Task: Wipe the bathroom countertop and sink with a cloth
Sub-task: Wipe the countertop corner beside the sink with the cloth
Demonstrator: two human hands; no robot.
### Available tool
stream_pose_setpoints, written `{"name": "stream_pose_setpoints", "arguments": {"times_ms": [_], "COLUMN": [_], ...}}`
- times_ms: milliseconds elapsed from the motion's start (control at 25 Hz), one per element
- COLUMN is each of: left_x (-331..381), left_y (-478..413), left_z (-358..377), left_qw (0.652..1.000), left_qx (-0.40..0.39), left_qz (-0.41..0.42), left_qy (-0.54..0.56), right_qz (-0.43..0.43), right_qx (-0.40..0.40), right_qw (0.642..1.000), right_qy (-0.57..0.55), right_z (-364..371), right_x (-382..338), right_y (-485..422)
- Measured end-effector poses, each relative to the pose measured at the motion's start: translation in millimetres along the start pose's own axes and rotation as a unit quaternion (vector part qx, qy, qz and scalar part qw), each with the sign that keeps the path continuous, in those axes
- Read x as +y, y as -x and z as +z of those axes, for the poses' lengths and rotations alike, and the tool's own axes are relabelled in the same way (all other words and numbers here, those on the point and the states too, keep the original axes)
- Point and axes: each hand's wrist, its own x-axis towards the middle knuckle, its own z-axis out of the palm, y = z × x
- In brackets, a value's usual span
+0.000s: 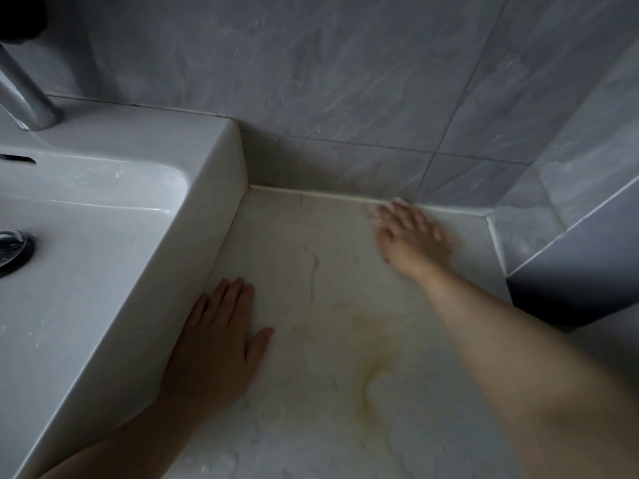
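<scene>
My left hand [214, 344] lies flat with straight fingers on the pale marble countertop [311, 340], right against the side of the white sink [103, 254]. My right hand [411, 233] is blurred and spread flat on the countertop near its back edge, close to the wall. No cloth shows in either hand or anywhere in view. A yellowish stain [373, 371] marks the countertop between my two arms.
A chrome tap [24, 98] stands at the sink's back left, and the drain [14, 247] is at the left edge. Grey tiled walls [345, 81] close off the back and the right corner. A dark ledge [570, 278] juts in at the right.
</scene>
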Motion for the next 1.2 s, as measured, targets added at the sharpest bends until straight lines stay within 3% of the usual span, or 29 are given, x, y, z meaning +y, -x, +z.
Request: {"name": "stream_pose_setpoints", "arguments": {"times_ms": [120,240,280,360,440,520,560,640,720,840,920,1080,1200], "left_x": [1.3,0.8,1.3,2.1,2.3,2.0,1.6,1.7,1.6,2.3,1.7,1.9,1.1], "left_y": [0.1,0.2,0.6,1.4,2.0,1.9,2.3,1.5,1.1,0.9,0.6,1.9,0.5], "left_z": [-0.4,0.4,0.8,-0.5,-0.1,-0.4,-0.7,-2.0,-0.8,-1.2,-1.2,3.1,4.6], "left_qw": [1.000,1.000,1.000,1.000,1.000,1.000,1.000,1.000,1.000,0.999,0.999,0.999,1.000], "left_qx": [0.002,-0.008,-0.008,-0.007,-0.005,-0.003,-0.007,-0.013,-0.018,-0.017,-0.010,0.024,0.020], "left_qz": [-0.009,-0.010,-0.010,-0.015,-0.017,-0.015,-0.016,-0.020,-0.020,-0.029,-0.030,-0.014,-0.009], "left_qy": [0.005,0.004,0.002,0.000,-0.006,-0.010,-0.011,-0.009,-0.005,0.007,0.017,0.017,0.014], "right_qz": [0.153,0.220,0.184,0.032,-0.133,-0.226,-0.240,-0.187,-0.052,0.112,0.081,-0.115,-0.133], "right_qx": [0.025,0.031,0.032,0.017,-0.038,-0.079,-0.085,-0.065,-0.020,0.010,-0.003,-0.031,-0.037], "right_qw": [0.988,0.975,0.982,0.998,0.989,0.971,0.967,0.980,0.998,0.993,0.996,0.992,0.990], "right_qy": [-0.009,-0.018,-0.034,-0.060,-0.057,-0.015,0.000,-0.005,-0.012,-0.025,-0.038,-0.037,-0.034], "right_z": [-13.5,-0.9,7.8,27.7,39.0,37.1,34.5,31.6,25.6,22.7,30.5,47.6,45.1], "right_x": [60.8,22.6,-7.9,-79.6,-143.8,-160.6,-152.4,-115.9,-72.0,-63.5,-99.3,-177.2,-197.9], "right_y": [17.2,16.1,14.4,16.1,29.9,35.3,30.3,16.9,8.1,8.1,7.8,-8.8,-24.9]}}
